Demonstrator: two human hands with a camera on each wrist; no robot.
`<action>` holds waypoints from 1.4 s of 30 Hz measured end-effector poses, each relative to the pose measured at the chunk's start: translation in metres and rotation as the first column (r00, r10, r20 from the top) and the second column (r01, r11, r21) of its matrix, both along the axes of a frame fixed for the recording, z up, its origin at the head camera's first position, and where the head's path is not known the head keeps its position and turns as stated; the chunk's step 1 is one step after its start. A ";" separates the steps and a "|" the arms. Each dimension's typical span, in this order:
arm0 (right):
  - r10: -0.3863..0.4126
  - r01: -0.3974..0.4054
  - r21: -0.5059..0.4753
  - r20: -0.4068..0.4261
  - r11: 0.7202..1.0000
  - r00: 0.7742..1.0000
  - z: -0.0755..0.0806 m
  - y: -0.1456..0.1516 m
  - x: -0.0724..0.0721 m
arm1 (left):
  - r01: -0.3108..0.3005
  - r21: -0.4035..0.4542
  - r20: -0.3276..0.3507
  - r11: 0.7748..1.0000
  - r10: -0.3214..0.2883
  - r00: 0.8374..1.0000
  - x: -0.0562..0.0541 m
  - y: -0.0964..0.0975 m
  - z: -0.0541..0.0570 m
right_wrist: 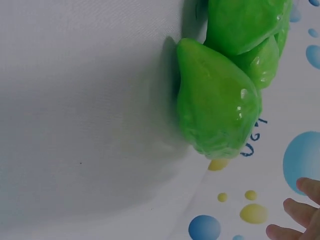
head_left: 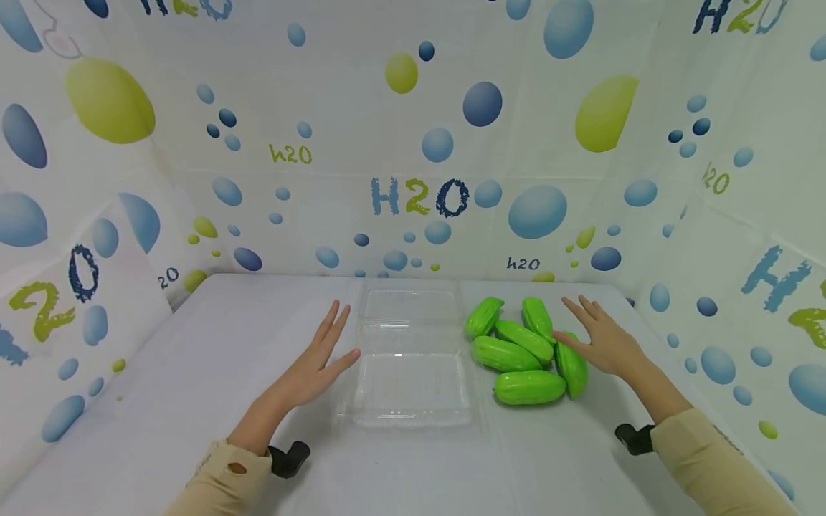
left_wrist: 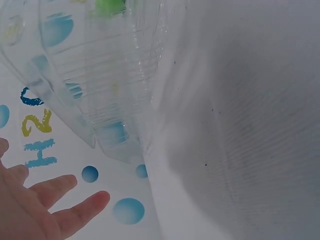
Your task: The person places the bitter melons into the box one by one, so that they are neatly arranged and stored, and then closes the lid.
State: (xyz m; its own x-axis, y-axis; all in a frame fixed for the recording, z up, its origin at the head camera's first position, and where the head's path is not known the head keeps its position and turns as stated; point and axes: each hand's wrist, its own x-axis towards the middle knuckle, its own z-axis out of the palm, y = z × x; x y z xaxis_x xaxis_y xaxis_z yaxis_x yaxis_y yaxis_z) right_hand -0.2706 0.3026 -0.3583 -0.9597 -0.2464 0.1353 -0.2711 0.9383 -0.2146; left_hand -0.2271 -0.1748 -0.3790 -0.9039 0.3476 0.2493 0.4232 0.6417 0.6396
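Observation:
A clear plastic clamshell box [head_left: 413,417] lies opened out on the white table, its two shallow halves one behind the other. In the left wrist view its ribbed transparent wall [left_wrist: 107,75] shows close up. To its right sit several plump, glossy green vegetables [head_left: 529,388], shaped like short cucumbers, in a loose pile. The left hand [head_left: 312,373] hovers just left of the box with fingers spread and nothing in it. The right hand [head_left: 606,342] is held over the right side of the pile, fingers extended; its thumb overlaps a green vegetable in the head view.
The white table [head_left: 161,401] reaches back to a cloth backdrop [head_left: 348,93] printed with blue and green drops, which also rises at both sides. Dark wrist cameras, left [head_left: 289,459] and right [head_left: 635,438], stick out from the tan sleeves.

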 end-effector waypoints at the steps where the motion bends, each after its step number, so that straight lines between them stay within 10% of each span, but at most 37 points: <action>1: 0.001 -0.001 0.000 0.004 1.000 1.000 -0.001 0.001 0.000 | 0.001 0.009 0.003 1.000 -0.001 1.000 0.000 0.000 -0.001; 42: 0.082 -0.059 -0.158 0.141 0.986 0.987 -0.027 0.017 0.003 | 0.038 0.297 0.221 0.954 -0.108 0.969 0.002 0.003 -0.031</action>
State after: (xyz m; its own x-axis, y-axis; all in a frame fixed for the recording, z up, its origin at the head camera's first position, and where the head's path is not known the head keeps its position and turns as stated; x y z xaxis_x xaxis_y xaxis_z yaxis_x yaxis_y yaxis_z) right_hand -0.2675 0.3197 -0.3851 -0.9528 -0.3013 0.0356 -0.2903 0.8712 -0.3959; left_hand -0.2254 -0.1714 -0.4101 -0.9234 0.3595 0.1347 0.2792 0.3878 0.8785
